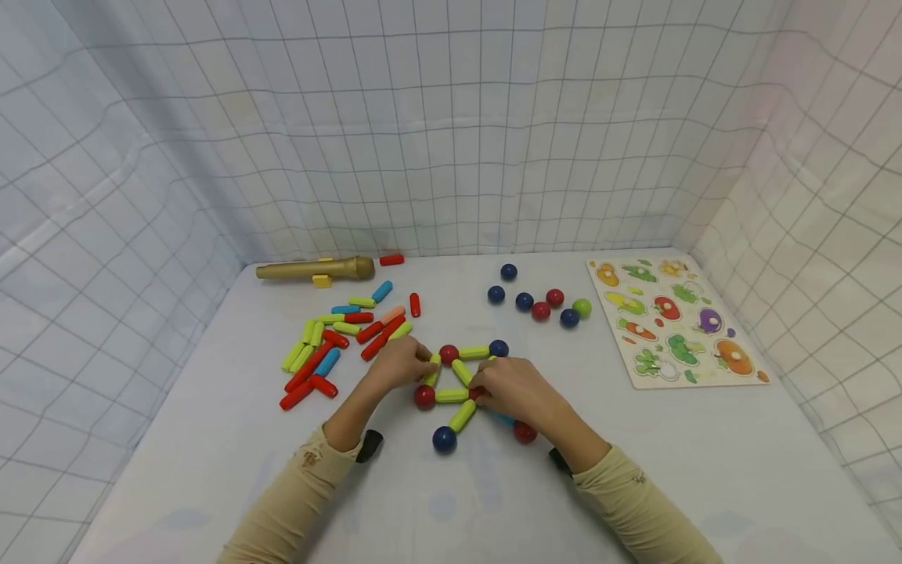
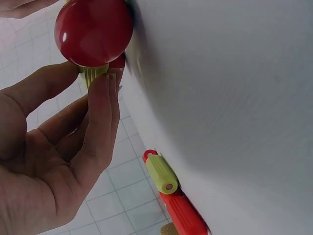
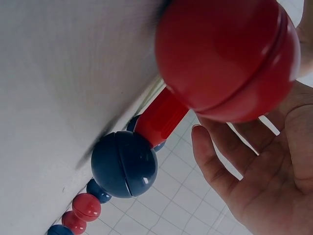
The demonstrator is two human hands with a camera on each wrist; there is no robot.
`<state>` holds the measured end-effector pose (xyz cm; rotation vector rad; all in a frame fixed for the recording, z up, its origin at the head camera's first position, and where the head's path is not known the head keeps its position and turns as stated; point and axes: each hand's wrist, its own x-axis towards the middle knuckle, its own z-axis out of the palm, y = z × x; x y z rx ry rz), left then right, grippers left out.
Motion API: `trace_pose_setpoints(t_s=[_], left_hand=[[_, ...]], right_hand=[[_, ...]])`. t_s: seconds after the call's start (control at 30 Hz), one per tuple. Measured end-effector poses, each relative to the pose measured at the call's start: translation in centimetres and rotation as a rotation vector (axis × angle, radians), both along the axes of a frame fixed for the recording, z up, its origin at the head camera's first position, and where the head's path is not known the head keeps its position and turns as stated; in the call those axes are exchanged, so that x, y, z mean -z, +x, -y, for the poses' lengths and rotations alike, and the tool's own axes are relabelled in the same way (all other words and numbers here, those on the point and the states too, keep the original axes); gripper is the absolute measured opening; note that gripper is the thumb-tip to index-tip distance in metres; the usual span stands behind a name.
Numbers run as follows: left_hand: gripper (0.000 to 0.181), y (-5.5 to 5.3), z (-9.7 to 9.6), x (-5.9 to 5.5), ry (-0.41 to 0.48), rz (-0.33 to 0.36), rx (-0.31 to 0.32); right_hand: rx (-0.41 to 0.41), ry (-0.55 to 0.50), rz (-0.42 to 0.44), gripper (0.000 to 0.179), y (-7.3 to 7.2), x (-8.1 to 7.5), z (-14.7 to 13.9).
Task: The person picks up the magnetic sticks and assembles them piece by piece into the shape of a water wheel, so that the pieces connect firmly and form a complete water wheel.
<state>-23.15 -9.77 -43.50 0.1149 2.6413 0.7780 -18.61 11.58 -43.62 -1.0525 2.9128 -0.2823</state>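
A white tabletop backed by a gridded curtain. Left of the left grip lie loose red rods, with yellow-green and blue ones among them; beyond them lies a gold toy microphone. Past the right grip sit loose dark blue balls, red balls and one green ball; farther right is a vegetable puzzle board. Between the two grips, a ball-and-rod build rests on the tabletop, the right hand covering part of it. The left hand has a narrow grip, pinching a yellow-green rod between two red balls of the build. The right hand pinches the build's middle red ball, its fingertips hidden in the right wrist view behind a nearer red ball.
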Motion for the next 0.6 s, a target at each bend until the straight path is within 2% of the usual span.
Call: trace_pose_setpoints(t_s=[0.17, 0.33, 0.6], left_hand=[[0.032, -0.1, -0.3, 0.0, -0.009, 0.039, 0.035], [0.03, -0.7, -0.8, 0.3, -0.008, 0.075, 0.038], [0.032, -1.4, -0.5, 0.7, 0.04, 0.008, 0.064]], right_hand=[[-0.003, -0.008, 0.006, 0.017, 0.0, 0.1, 0.0], [-0.016, -0.013, -0.001, 0.018, -0.1, 0.2, 0.0], [-0.039, -0.002, -0.016, 0.019, -0.4, 0.2, -0.2]])
